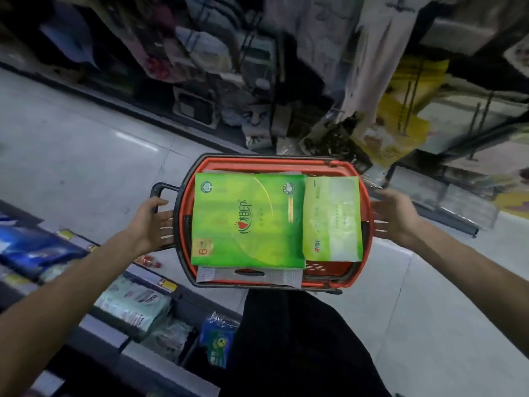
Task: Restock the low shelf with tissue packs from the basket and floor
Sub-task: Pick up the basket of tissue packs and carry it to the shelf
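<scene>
Green plastic-wrapped tissue packs [247, 222] filling red plastic basket [367, 213]; left hand [153, 222] and right hand [396, 214] spread wide, flanking its sides.

Both hands flank the red basket [369, 196]. Between them, the large green tissue pack [246, 222] and smaller pack [332, 219] fill its opening. Clear floor [71, 156] lies beyond the left hand [151, 222]; shelving [446, 184] crowds beyond the right hand [395, 213].
</scene>
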{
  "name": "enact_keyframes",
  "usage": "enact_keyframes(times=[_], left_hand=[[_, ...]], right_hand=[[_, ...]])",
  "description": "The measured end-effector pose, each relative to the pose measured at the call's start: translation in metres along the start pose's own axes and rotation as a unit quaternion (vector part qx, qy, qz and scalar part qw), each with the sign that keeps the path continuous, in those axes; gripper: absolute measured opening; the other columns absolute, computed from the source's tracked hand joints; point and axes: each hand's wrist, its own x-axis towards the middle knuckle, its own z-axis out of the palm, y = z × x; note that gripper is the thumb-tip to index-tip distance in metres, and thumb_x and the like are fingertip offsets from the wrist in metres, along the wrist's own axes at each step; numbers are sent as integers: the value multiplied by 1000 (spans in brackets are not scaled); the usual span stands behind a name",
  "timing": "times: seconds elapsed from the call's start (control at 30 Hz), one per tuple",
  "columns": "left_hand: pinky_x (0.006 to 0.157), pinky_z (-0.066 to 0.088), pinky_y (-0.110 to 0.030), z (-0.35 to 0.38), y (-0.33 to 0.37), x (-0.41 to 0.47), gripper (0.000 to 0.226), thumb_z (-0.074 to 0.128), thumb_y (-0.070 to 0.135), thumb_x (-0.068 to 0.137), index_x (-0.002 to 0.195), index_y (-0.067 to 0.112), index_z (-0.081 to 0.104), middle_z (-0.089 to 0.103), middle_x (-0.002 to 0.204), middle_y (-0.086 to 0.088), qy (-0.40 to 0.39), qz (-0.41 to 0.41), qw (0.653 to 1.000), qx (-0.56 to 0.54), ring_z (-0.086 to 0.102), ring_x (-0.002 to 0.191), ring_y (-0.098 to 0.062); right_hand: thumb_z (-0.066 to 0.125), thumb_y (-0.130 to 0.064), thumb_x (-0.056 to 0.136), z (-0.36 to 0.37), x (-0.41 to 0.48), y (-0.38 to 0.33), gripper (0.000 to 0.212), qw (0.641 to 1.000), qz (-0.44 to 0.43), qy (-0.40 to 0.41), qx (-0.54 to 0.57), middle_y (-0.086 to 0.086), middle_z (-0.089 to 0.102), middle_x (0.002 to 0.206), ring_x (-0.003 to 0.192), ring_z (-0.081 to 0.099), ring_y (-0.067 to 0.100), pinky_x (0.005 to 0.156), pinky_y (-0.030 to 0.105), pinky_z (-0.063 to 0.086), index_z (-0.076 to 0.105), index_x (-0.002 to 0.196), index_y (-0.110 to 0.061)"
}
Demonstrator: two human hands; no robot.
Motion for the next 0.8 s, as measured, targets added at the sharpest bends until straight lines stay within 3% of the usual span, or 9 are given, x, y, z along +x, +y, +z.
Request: enact_keyframes(times=[0.1, 0.23, 0.37, 0.5, 0.6, 0.7, 0.8], left_hand=[[77, 53, -41, -53, -3, -5, 52, 58, 56, 89, 103, 6, 69, 70, 79, -11, 28, -8, 998, -59, 63, 80, -32], [75, 54, -41, -113, -13, -17, 61, 58, 63, 90, 106, 6, 70, 71, 81, -13, 43, -13, 991, -122, 65, 79, -32], [80, 56, -45, -165, -16, -39, 72, 60, 72, 86, 113, 6, 69, 67, 98, -16, 93, -7, 978, -185, 64, 87, -34], [82, 56, -46, -210, -21, -55, 94, 64, 84, 74, 125, 5, 68, 69, 105, -16, 124, -24, 962, -240, 67, 91, -35], [84, 56, -45, -233, -16, -64, 88, 59, 83, 78, 115, 4, 71, 69, 100, -16, 155, -3, 947, -281, 66, 92, -35], [96, 52, -49, -257, -10, -69, 97, 67, 86, 68, 120, 4, 70, 69, 107, -19, 167, -4, 933, -320, 65, 98, -35], [100, 51, -49, -278, -8, -67, 103, 70, 85, 63, 129, 6, 67, 70, 114, -18, 193, -3, 915, -355, 66, 101, -34]], right_hand=[[64, -55, 78, 63, 5, -38, 53, 998, -6, -37, -48, 11, 70, 96, 89, 63, 29, 95, 44, 50, 70, 109, -13], [64, -53, 80, 146, 6, -88, 45, 991, -16, -75, -107, 9, 64, 90, 84, 59, 28, 88, 42, 48, 67, 102, -13], [64, -45, 82, 232, 6, -132, 27, 984, -34, -99, -145, 4, 64, 75, 73, 55, 23, 75, 36, 43, 70, 80, -18], [70, -48, 70, 308, 13, -175, 36, 968, -34, -112, -221, 5, 61, 71, 67, 55, 24, 71, 35, 43, 67, 87, -16], [76, -51, 58, 368, 20, -207, 38, 954, -32, -140, -265, 5, 46, 71, 61, 41, 24, 62, 31, 33, 58, 75, -22], [68, -46, 68, 431, 19, -230, 27, 938, -39, -185, -292, 1, 31, 62, 55, 24, 22, 56, 31, 20, 52, 65, -25], [58, -43, 80, 488, 10, -249, 23, 920, -53, -205, -331, 0, 34, 61, 52, 27, 19, 56, 30, 21, 55, 69, -23]])
